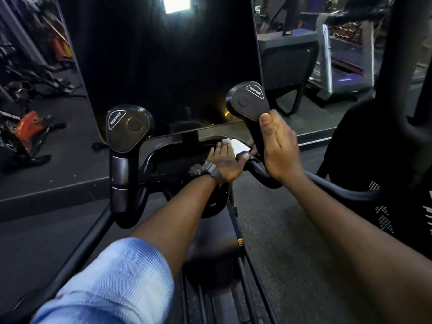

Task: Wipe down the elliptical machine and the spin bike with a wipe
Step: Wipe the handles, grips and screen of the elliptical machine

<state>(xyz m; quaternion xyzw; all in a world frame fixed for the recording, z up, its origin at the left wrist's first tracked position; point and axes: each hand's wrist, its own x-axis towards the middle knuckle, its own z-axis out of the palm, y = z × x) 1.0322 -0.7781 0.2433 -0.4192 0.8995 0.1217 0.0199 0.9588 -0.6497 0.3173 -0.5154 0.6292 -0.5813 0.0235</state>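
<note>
A black exercise machine fills the middle, with a tall dark screen (173, 66) and two handles labelled RESISTANCE. My right hand (279, 148) is wrapped around the stem of the right handle (247, 99), thumb up. My left hand (225, 161), with a dark watch on the wrist, presses a white wipe (237, 145) onto the curved black bar just below the screen, next to the right handle's base. The left handle (127, 127) stands free. Part of the wipe is hidden under my fingers.
A mirror wall behind the screen reflects other gym machines, with an orange-and-black one (28, 129) at the left and a treadmill (339, 66) at the right. A thick black upright (404, 66) and a dark panel stand close at the right. Dark rubber floor lies below.
</note>
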